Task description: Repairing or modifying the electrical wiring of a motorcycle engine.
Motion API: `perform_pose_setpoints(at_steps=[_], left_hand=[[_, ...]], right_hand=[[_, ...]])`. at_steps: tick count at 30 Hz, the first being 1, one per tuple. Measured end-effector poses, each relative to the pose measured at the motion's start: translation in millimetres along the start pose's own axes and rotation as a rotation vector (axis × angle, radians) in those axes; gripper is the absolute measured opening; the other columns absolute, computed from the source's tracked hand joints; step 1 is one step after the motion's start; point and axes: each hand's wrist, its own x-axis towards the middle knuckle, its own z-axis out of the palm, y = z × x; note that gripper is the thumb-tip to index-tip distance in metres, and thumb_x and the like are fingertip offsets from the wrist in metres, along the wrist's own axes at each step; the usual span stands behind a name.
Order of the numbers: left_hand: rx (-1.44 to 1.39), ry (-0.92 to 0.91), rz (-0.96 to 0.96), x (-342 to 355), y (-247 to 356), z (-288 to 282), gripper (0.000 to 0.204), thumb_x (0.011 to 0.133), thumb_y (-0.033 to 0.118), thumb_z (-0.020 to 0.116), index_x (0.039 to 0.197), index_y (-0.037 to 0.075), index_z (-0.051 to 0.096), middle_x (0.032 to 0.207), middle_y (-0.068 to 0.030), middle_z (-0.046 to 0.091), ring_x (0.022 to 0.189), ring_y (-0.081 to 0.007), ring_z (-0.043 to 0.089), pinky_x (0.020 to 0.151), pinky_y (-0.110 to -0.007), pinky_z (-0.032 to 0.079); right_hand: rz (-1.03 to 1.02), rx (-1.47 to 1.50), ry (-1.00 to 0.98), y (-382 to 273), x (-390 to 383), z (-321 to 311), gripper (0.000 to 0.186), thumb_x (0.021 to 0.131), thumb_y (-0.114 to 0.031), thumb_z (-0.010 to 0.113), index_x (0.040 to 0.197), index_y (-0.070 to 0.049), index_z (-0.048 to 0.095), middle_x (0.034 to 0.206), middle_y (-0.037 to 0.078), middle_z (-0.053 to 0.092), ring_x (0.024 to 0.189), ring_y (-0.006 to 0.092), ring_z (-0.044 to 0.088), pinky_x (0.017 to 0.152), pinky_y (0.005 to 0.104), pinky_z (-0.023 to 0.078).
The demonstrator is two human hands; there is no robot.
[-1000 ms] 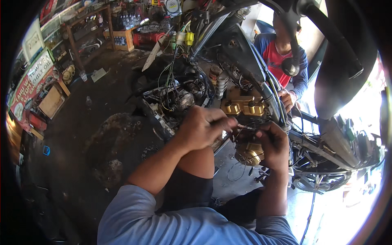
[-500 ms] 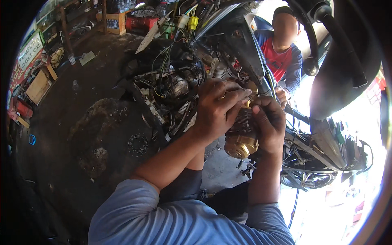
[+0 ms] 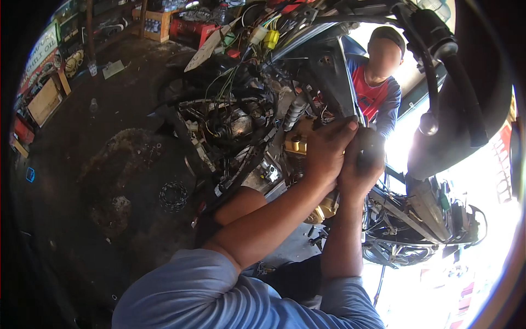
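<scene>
In front of me, my left hand (image 3: pixel 329 151) and my right hand (image 3: pixel 356 175) meet over a gold-coloured motorcycle engine (image 3: pixel 297 143). My right hand is closed around a dark, round-ended handle (image 3: pixel 370 147); its other end is hidden. Against it presses my left hand, fingers bent together and pointing to the right. Whatever lies in the left hand's grip is hidden. Below my wrists shows the engine's gold lower cover (image 3: pixel 322 213), partly covered by my forearms. A metal coil spring (image 3: pixel 294 112) stands just beyond the engine.
To the left lies a stripped motorcycle frame with loose wiring (image 3: pixel 224 118). Another person (image 3: pixel 378 82) is across from me on the right. A partly stripped motorcycle (image 3: pixel 422 219) stands at the right. A chain (image 3: pixel 173 196) lies coiled on the dark floor. Bottles fill a crate (image 3: pixel 155 24) at the back.
My hands have come together, and the dark handle now shows in the right one. They hide more of the engine than before. The view has shifted slightly.
</scene>
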Motion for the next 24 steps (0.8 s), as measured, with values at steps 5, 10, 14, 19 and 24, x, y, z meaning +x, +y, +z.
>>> perform_pose_setpoints(at_steps=[5,10,14,19,24], left_hand=[[-0.249,0.145,-0.046,12,-14,-5,0.027,0.094,0.014,0.073,0.115,-0.004,0.072,0.1,-0.007,0.074,0.088,-0.0106,0.065,0.082,-0.026,0.051],[-0.348,0.197,0.037,16,-25,-34,0.036,0.095,0.013,0.071,0.127,-0.004,0.066,0.113,-0.0102,0.072,0.1,-0.014,0.068,0.086,-0.027,0.05],[-0.134,0.295,0.134,41,-33,-53,0.044,0.099,0.017,0.066,0.137,-0.004,0.059,0.12,-0.0154,0.071,0.108,-0.0193,0.067,0.092,-0.031,0.051],[0.407,0.372,0.459,70,-9,-55,0.047,0.105,0.016,0.049,0.145,-0.008,0.045,0.136,-0.0223,0.06,0.118,-0.0273,0.063,0.101,-0.038,0.049],[0.542,0.414,0.584,101,-3,-68,0.046,0.102,0.009,0.05,0.144,-0.008,0.046,0.136,-0.026,0.059,0.124,-0.0313,0.06,0.103,-0.042,0.047]], right_hand=[[-0.075,-0.031,-0.064,17,12,12,0.018,0.086,-0.001,0.07,0.104,-0.001,0.07,0.094,0.01,0.072,0.083,0.0254,0.066,0.072,0.0374,0.051],[-0.083,-0.12,-0.254,15,5,26,0.033,0.084,0.0,0.071,0.116,-0.005,0.073,0.094,0.01,0.074,0.083,0.0236,0.071,0.074,0.0347,0.052],[-0.332,-0.183,-0.268,18,19,54,0.027,0.081,0.0,0.075,0.108,-0.007,0.075,0.088,0.009,0.073,0.083,0.0214,0.072,0.072,0.0338,0.055],[-0.57,-0.199,-0.337,15,62,92,0.024,0.078,-0.003,0.074,0.102,-0.008,0.074,0.098,0.011,0.069,0.086,0.0266,0.07,0.073,0.0391,0.056],[-0.851,-0.259,-0.47,26,88,114,0.022,0.078,-0.011,0.07,0.1,-0.008,0.071,0.103,0.01,0.065,0.096,0.0296,0.063,0.083,0.0424,0.052]])
